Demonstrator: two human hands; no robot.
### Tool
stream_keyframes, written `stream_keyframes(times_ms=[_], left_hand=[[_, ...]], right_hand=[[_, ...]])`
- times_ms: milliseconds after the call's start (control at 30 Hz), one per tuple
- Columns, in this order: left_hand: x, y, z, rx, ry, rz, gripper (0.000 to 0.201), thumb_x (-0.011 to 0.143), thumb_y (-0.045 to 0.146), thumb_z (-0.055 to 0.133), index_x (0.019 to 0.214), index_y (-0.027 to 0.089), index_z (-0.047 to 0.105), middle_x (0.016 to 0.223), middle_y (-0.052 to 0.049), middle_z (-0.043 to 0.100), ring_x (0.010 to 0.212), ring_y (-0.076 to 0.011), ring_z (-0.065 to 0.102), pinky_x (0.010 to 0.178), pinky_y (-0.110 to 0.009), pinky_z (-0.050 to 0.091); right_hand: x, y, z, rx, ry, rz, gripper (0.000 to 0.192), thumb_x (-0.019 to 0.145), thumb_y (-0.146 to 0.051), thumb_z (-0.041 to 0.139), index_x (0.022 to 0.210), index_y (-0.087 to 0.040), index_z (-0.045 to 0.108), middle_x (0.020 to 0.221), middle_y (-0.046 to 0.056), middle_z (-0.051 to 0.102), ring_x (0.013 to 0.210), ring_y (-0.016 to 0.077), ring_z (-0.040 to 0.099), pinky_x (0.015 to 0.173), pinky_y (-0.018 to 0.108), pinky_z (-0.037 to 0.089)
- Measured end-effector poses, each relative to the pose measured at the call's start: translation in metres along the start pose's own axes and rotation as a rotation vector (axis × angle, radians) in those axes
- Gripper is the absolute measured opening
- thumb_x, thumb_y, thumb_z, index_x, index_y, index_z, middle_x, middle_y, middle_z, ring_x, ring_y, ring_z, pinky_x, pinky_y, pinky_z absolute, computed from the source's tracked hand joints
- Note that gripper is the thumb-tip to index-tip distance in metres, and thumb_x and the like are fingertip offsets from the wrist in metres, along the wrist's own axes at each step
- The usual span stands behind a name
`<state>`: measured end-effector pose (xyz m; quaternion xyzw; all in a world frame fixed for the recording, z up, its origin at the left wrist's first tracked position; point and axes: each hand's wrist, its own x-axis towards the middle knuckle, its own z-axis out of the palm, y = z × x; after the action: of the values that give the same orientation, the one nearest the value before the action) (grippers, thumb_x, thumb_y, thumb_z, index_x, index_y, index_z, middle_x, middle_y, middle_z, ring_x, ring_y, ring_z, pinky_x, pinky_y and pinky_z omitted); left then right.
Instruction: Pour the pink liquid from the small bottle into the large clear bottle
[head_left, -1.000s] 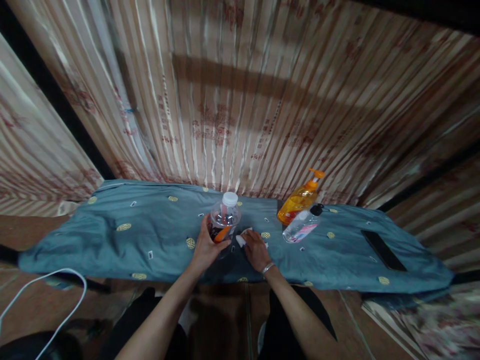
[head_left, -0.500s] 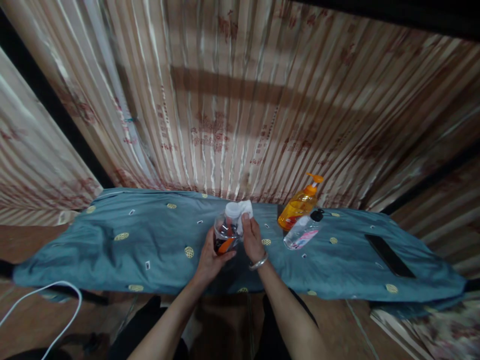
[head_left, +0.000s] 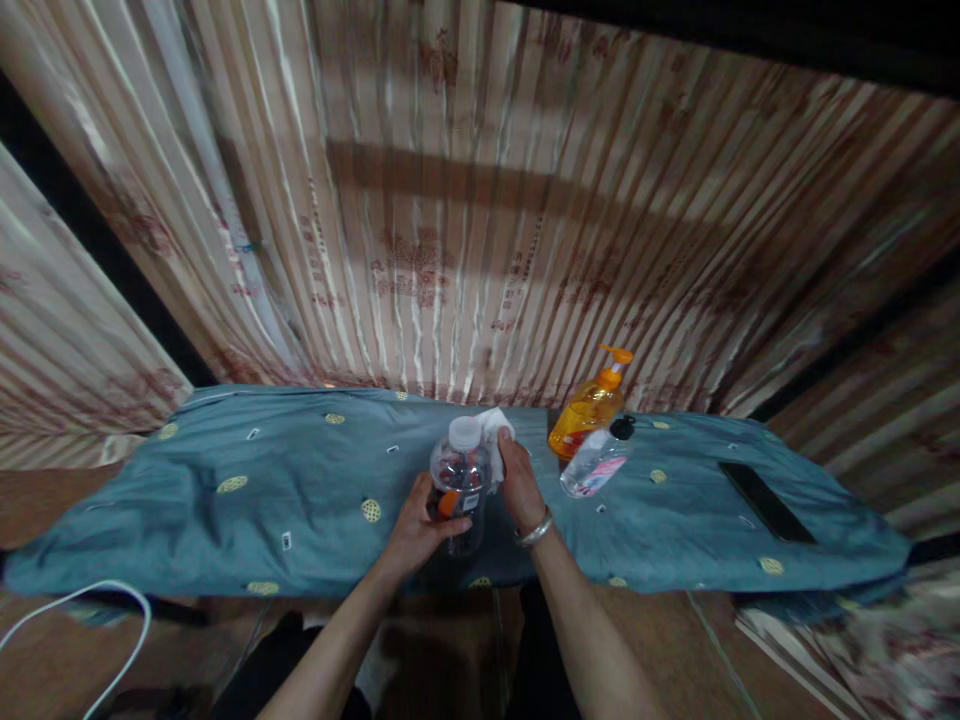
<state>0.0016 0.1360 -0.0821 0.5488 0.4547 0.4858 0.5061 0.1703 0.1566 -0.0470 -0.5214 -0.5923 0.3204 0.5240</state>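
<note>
A clear plastic bottle (head_left: pixel 466 468) with a white cap and an orange-and-black label is gripped round its body by my left hand (head_left: pixel 421 527). It stands nearly upright in front of me, over the blue cloth. My right hand (head_left: pixel 520 482) pinches a crumpled white tissue (head_left: pixel 493 430) against the right side of the bottle, near its shoulder. The fingertips behind the tissue are hidden. To the right of that hand are an orange pump bottle (head_left: pixel 589 415) and a tilted clear bottle (head_left: pixel 598 463) with a black cap and pink label.
A blue patterned cloth (head_left: pixel 300 480) covers the long surface before me. A black phone-like slab (head_left: pixel 766 502) lies at its right. Behind hangs a pleated curtain (head_left: pixel 420 250) between dark bars. A white cable (head_left: pixel 139 600) loops at the lower left.
The clear bottle has come more upright and its lower body now shows. My right hand, with the tissue, has shifted slightly right and down. The view has moved a little.
</note>
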Motion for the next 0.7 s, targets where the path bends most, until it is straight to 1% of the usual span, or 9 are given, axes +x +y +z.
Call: stream_keyframes(times_ms=[67,167,233,300,333,400,500,600,700], left_hand=[[-0.002,0.002,0.003,-0.058,-0.015,-0.019,0.075,0.049,0.02,0.089,0.119,0.021,0.063,0.124,-0.009,0.068,0.115,-0.0309,0.065,0.105,-0.048,0.048],[0.001,0.003,0.002,-0.129,0.031,-0.036,0.086,0.049,0.02,0.086,0.129,0.023,0.053,0.123,-0.009,0.069,0.113,-0.0293,0.067,0.101,-0.045,0.051],[0.005,0.002,-0.002,-0.147,0.085,-0.04,0.075,0.051,0.022,0.084,0.12,0.022,0.055,0.11,-0.006,0.072,0.102,-0.0278,0.07,0.095,-0.044,0.053],[0.008,0.002,-0.005,-0.147,0.137,-0.036,0.062,0.051,0.024,0.084,0.107,0.021,0.058,0.098,-0.004,0.072,0.094,-0.0268,0.071,0.091,-0.043,0.054],[0.009,0.003,-0.006,-0.144,0.159,-0.032,0.06,0.05,0.026,0.085,0.104,0.021,0.058,0.096,-0.004,0.072,0.092,-0.0267,0.07,0.09,-0.043,0.054],[0.009,0.006,-0.006,-0.138,0.193,-0.015,0.064,0.049,0.028,0.087,0.106,0.021,0.058,0.102,-0.005,0.072,0.096,-0.0269,0.07,0.091,-0.042,0.053],[0.006,0.014,0.0,-0.127,0.202,0.025,0.071,0.051,0.031,0.09,0.113,0.022,0.058,0.113,-0.007,0.072,0.104,-0.0266,0.069,0.096,-0.042,0.051],[-0.004,0.02,0.01,-0.112,0.124,0.049,0.066,0.052,0.033,0.09,0.111,0.02,0.061,0.111,-0.008,0.074,0.102,-0.0279,0.07,0.095,-0.043,0.052],[-0.018,0.023,0.023,-0.083,0.006,0.071,0.07,0.049,0.033,0.092,0.111,0.019,0.064,0.109,-0.009,0.076,0.101,-0.0303,0.071,0.095,-0.046,0.053]], right_hand=[[0.004,-0.004,-0.004,0.206,0.052,0.089,0.064,0.091,-0.075,0.042,0.084,-0.019,0.073,0.075,0.006,0.071,0.073,0.0215,0.064,0.072,0.034,0.052],[0.0,-0.002,-0.001,0.343,0.024,0.187,0.06,0.083,-0.076,0.052,0.077,-0.02,0.071,0.067,0.003,0.068,0.064,0.0193,0.06,0.066,0.032,0.05],[-0.007,0.001,0.004,0.32,-0.024,0.227,0.058,0.081,-0.075,0.055,0.073,-0.019,0.07,0.061,0.001,0.064,0.057,0.0178,0.055,0.059,0.031,0.047],[-0.017,0.002,0.011,0.303,-0.065,0.242,0.055,0.079,-0.073,0.06,0.075,-0.019,0.071,0.062,0.001,0.065,0.056,0.0176,0.055,0.057,0.031,0.046],[-0.022,0.0,0.014,0.296,-0.074,0.227,0.054,0.079,-0.072,0.062,0.079,-0.019,0.073,0.066,0.002,0.067,0.059,0.0186,0.058,0.06,0.031,0.047],[-0.032,-0.006,0.019,0.271,-0.087,0.17,0.052,0.081,-0.07,0.061,0.092,-0.02,0.075,0.083,0.003,0.074,0.076,0.0225,0.065,0.074,0.034,0.051],[-0.044,-0.019,0.021,0.239,-0.078,0.058,0.049,0.089,-0.065,0.055,0.109,-0.024,0.073,0.111,0.006,0.075,0.107,0.0276,0.066,0.099,0.04,0.046],[-0.05,-0.032,0.009,0.278,-0.064,0.002,0.05,0.092,-0.061,0.056,0.127,-0.027,0.066,0.129,0.005,0.07,0.123,0.0278,0.06,0.111,0.043,0.039],[-0.05,-0.04,-0.014,0.323,-0.036,-0.006,0.057,0.09,-0.062,0.058,0.134,-0.026,0.063,0.131,0.006,0.069,0.124,0.0273,0.06,0.111,0.042,0.041]])
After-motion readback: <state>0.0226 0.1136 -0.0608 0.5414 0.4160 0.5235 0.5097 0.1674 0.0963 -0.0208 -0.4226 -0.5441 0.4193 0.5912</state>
